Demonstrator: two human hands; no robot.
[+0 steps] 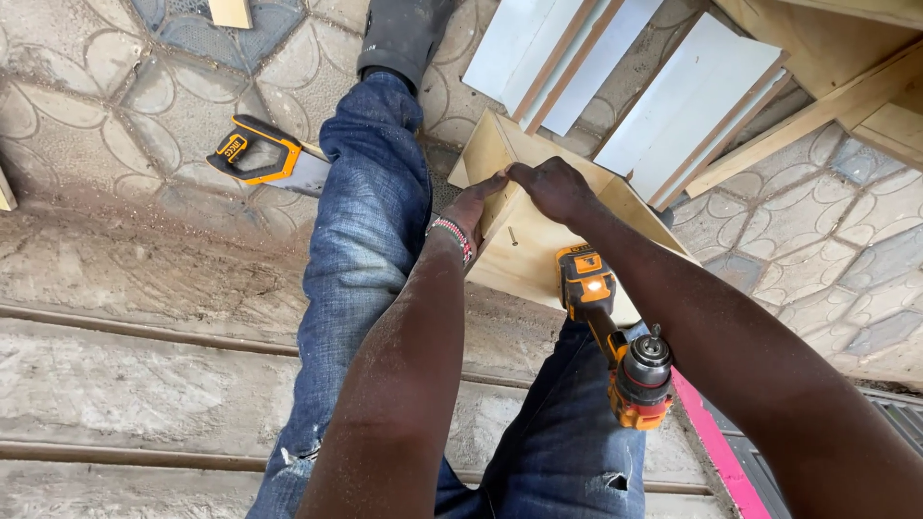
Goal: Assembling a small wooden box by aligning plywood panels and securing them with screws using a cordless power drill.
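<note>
A small open plywood box [538,245] rests between my knees. My left hand [473,207] presses against the box's near wall, fingers pinched at its top edge. My right hand [553,187] grips the same top edge from the other side, fingertips meeting the left. A screw [512,235] sticks out of the panel just below the hands. An orange and black cordless drill [615,332] lies on my right thigh, held by neither hand.
A handsaw [264,156] with an orange and black handle lies on the patterned tiles left of my left leg. White boards [692,106] and plywood pieces [827,67] lie beyond the box. A pink strip [716,452] runs at the lower right.
</note>
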